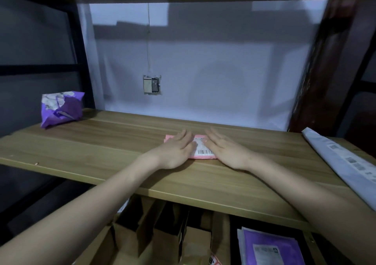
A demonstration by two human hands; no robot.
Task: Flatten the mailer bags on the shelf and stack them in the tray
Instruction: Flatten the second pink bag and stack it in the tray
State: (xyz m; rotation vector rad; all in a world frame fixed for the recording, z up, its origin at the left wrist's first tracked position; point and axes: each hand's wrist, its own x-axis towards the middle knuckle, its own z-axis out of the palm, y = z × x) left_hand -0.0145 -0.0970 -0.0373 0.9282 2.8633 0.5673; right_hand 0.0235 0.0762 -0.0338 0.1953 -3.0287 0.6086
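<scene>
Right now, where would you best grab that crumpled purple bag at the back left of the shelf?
Probably from above: the purple mailer bag stands bunched on the shelf, its crumpled folds offering the easiest pinch, with open space around it.

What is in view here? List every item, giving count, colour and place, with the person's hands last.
pink mailer bag: one, pink with a white barcode label, middle of the shelf, under both hands
purple mailer bag: one, purple and white, crumpled, far left of the shelf
grey mailer bag: one, pale grey, right edge of the shelf
shelf: one, light wood
tray: one, dark, below the shelf at right
flat purple mailer: one, in the tray
cardboard boxes: several, brown, below the shelf
wall socket: one, back wall
left hand: flat, palm down
right hand: flat, palm down
</scene>
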